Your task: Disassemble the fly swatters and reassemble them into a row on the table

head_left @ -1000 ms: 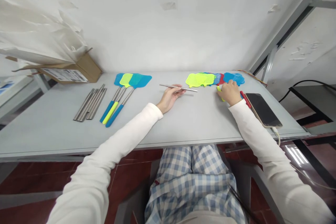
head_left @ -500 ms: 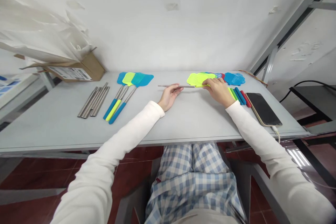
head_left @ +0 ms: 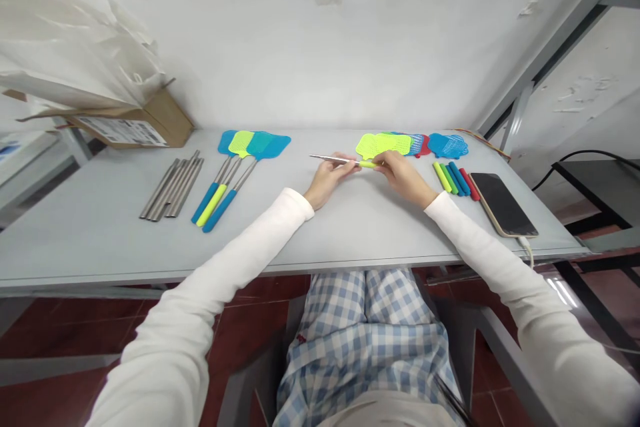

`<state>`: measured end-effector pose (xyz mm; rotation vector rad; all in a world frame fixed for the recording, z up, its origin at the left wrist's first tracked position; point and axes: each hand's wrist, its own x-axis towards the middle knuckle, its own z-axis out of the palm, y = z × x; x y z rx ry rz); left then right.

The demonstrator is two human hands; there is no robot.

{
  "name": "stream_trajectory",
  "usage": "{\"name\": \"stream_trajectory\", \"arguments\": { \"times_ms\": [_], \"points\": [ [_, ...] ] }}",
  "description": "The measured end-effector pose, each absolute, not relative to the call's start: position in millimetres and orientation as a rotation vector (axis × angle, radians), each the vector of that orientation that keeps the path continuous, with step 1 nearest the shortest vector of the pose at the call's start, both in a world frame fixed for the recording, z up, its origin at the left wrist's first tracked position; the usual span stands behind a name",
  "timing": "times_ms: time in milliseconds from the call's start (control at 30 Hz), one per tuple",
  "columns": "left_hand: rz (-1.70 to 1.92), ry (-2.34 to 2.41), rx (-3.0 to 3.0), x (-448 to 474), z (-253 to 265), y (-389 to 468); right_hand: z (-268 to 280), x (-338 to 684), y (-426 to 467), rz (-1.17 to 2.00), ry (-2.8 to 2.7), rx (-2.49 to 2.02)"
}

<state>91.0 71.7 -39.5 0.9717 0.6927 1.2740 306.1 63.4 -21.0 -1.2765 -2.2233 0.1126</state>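
Note:
My left hand [head_left: 327, 180] is closed round a thin metal rod [head_left: 320, 157], whose bare end points left. At the rod's right end is a yellow-green handle grip [head_left: 368, 164], pinched by the fingers of my right hand [head_left: 400, 177]. Rod and grip are held nearly level above the table, in line with each other; how far the rod goes into the grip is hidden by my fingers. Just behind my right hand lie yellow-green fly swatter heads [head_left: 385, 144], overlapping blue and red ones. A blue swatter head [head_left: 447, 146] lies at the right end of that row.
Loose coloured grips [head_left: 455, 180] lie beside a phone [head_left: 504, 203] with a cable on the right. On the left are several fly swatters [head_left: 235, 173] with handles and a bunch of metal tubes [head_left: 173, 187]. A cardboard box [head_left: 135, 123] stands at the back left of the grey table [head_left: 350, 233].
My right hand has moved left and toward me, away from the loose grips, with the yellow-green grip. My left hand has shifted slightly right along the rod, and the hands are closer together.

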Motion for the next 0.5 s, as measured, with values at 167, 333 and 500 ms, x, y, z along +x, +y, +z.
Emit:
{"name": "stream_trajectory", "arguments": {
  "times_ms": [167, 333, 500],
  "points": [
    [1.306, 0.724, 1.118, 91, -37, 63, -27, 289, 53, 0.505, -2.172, -1.076],
    [1.076, 0.735, 1.090, 90, -34, 60, -21, 295, 71, 0.419, -2.175, -1.222],
    [1.016, 0.826, 1.020, 89, -33, 64, -31, 313, 117, -0.110, -1.994, -1.699]
  ]
}}
